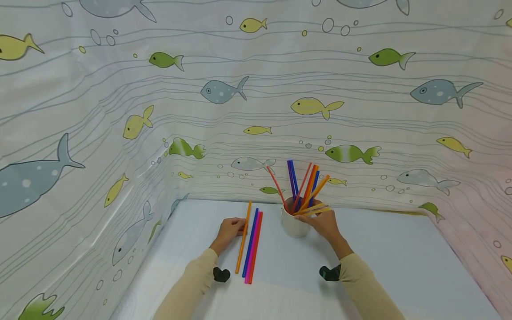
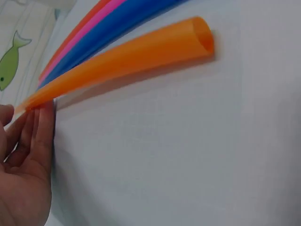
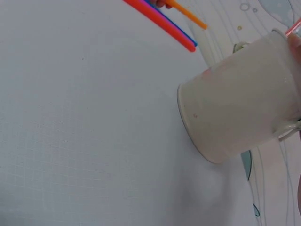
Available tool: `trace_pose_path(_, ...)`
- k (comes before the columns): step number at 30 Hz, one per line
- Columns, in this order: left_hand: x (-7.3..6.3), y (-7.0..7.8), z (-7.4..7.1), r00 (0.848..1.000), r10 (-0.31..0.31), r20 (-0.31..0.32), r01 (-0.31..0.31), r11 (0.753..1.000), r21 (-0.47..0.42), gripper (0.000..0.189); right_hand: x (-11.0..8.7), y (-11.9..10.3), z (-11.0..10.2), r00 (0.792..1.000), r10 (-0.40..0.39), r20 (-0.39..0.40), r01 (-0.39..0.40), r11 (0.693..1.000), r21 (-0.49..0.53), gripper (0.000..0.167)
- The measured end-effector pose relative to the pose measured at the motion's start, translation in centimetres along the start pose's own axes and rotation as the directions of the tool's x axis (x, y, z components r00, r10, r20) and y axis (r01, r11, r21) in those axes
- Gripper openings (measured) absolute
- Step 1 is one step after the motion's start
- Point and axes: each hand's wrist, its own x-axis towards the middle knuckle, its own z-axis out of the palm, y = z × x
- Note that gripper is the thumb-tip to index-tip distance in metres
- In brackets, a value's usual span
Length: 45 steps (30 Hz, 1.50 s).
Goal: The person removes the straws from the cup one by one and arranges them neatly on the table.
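My left hand (image 1: 230, 229) pinches an orange drinking straw (image 1: 243, 240) lying on the table, its fingertips at the straw's far half. Beside that straw lie a blue straw (image 1: 250, 246), a pink straw (image 1: 249, 271) and a red straw (image 1: 256, 246), roughly parallel. Farther right, my right hand (image 1: 326, 224) grips the rim of a small white pail (image 3: 240, 94), its thumb on the near edge. Blue straws (image 1: 291, 175), red straws (image 1: 275, 183) and orange straws (image 1: 320, 189) stand in the pail. Yellowish straws (image 1: 326, 208) slant low across the right fingers; whether these are pinched is hidden.
A white cloth (image 1: 288, 289) covers the table. Fish-patterned sheets (image 1: 180, 111) rise behind it and at the sides. Dark wrist devices (image 1: 330, 273) sit at both cuffs. The pail has small side lugs (image 3: 288, 131).
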Motion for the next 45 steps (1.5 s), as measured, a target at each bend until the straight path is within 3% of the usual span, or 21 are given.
trace_pose_path(9, 0.2, -0.2, -0.2, 0.998, 0.040, 0.042, -0.040, 0.999, 0.014, 0.036, 0.0, 0.1, -0.1, 1.000, -0.022, -0.001, 0.022, 1.000, 0.019, 0.080)
trace_pose_path(20, 0.4, -0.7, -0.4, 0.999, 0.022, 0.041, -0.022, 1.000, -0.014, 0.035, 0.1, 0.1, 0.0, 1.000, -0.007, 0.011, 0.006, 0.998, 0.063, 0.080)
trace_pose_path(28, 0.5, -0.7, -0.5, 0.999, 0.018, 0.036, -0.020, 0.999, 0.045, 0.036, 0.1, 0.0, -0.1, 1.000, -0.026, 0.014, 0.025, 0.996, 0.084, 0.077)
trace_pose_path(37, 1.0, 1.2, 0.2, 0.996, 0.083, 0.037, -0.082, 0.996, -0.021, 0.035, 0.3, -0.1, -0.3, 0.999, -0.028, 0.017, 0.028, 0.998, 0.048, 0.078)
trace_pose_path(45, 1.8, 3.8, 1.6, 0.988, 0.135, 0.071, -0.134, 0.991, -0.016, 0.033, -0.2, -0.1, -0.1, 1.000, -0.002, 0.022, 0.000, 0.998, 0.068, 0.076)
